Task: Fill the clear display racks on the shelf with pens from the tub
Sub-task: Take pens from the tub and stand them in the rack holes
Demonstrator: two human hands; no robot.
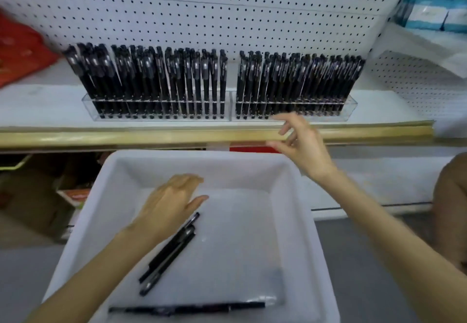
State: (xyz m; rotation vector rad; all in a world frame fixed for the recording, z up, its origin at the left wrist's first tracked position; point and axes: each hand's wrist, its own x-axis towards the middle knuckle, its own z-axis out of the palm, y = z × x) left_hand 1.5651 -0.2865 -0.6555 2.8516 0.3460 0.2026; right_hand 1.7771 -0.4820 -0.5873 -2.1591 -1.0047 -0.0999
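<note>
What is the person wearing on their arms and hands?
Nothing that I can see. Both arms are bare all the way to the edge of the picture, with no sleeves showing. The left hand and the right hand have no gloves, and no ring, watch or bracelet shows. The picture is a little blurry, so something tiny could be missed.

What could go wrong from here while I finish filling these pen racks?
The right hand hovers close to the right rack, whose pens lean; a knock might topple them. It and the left rack look nearly full, so the loose pens near the left hand in the tub may need forcing in.
</note>
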